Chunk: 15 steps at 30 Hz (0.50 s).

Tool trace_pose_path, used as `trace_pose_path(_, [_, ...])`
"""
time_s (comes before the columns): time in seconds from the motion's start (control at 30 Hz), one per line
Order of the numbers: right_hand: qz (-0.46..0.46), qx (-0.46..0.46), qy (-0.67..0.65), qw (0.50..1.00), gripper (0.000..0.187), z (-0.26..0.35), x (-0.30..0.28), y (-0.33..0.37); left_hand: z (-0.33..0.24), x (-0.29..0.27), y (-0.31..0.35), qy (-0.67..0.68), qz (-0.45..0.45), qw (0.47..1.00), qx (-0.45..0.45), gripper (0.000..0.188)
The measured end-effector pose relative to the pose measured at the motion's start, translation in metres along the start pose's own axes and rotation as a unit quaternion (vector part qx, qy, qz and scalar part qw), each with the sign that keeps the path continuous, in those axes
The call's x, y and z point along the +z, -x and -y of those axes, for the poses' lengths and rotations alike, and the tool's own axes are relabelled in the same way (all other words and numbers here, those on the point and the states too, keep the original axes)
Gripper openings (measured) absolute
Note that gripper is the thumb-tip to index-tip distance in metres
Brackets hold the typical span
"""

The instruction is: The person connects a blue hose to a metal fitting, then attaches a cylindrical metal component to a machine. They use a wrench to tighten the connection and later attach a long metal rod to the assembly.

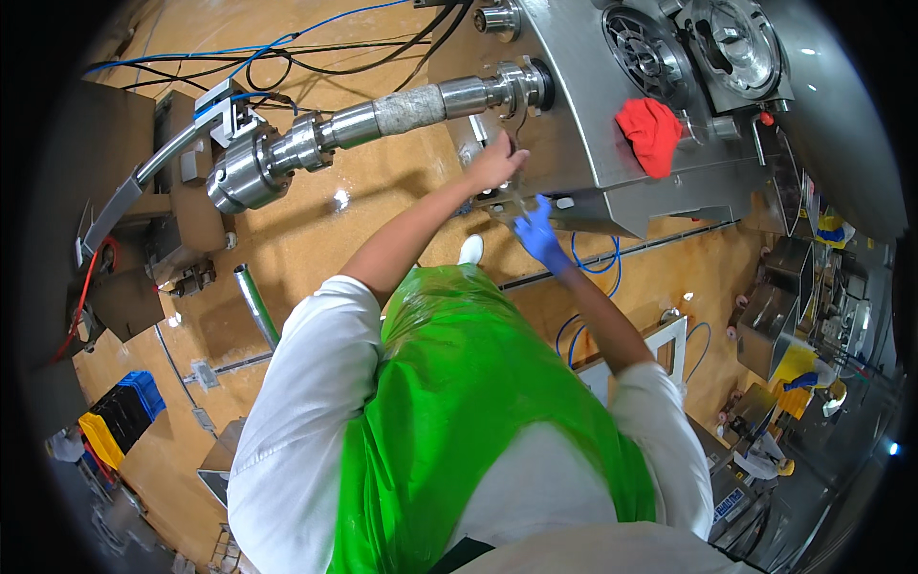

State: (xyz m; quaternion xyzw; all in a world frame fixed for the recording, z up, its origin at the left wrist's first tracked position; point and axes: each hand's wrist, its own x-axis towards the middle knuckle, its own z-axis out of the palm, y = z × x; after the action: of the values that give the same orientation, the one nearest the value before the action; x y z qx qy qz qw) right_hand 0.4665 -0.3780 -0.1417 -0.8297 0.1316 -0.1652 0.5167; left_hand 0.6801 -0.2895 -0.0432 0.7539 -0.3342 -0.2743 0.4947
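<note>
1. Tan, wet-looking floor [306, 249] spreads below a large metal machine [574, 115], with black, yellow and blue crates [122, 411] far to the left and a red cloth [650, 137] lying on the machine.
2. A heavy metal pipe [409, 111] runs leftward from the machine's side; a ring clamp [526, 86] sits at the joint where the two meet.
3. Just below that clamp, the bare left hand [493, 161] has its fingers bent, the thumb apart from them — whether they grip anything, I cannot tell.
4. Blue-gloved, the right hand [537, 232] is lower and to the right, its fingers partly bunched by a blurred slim piece [519, 187] between the hands; a pinch on it is likely but not certain.
5. By my judgement, the step in hand is work on the clamped joint; the next move calls for a firm grip on the slim piece — and care for the pipe's weight.
6. One blue-and-white label [729, 503] shows at lower right, small and tilted; no lettering can be made out on the pipe.
</note>
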Motion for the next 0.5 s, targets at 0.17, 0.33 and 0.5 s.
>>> trace_pose_path(0.17, [0.088,0.029,0.254,0.963,0.035,0.028,0.034,-0.041,0.035,-0.006,-0.015,0.020,0.041,0.999,-0.011,0.036])
trace_pose_path(0.33, [0.116,0.155,0.189,0.963,0.031,0.163,-0.037,-0.013,-0.026,-0.017,0.021,0.216,0.085,0.969,-0.083,0.033])
trace_pose_path(0.5, [0.095,0.056,0.344,0.933,0.023,0.248,-0.085,-0.049,-0.069,-0.033,0.010,0.421,0.126,0.888,-0.134,0.029])
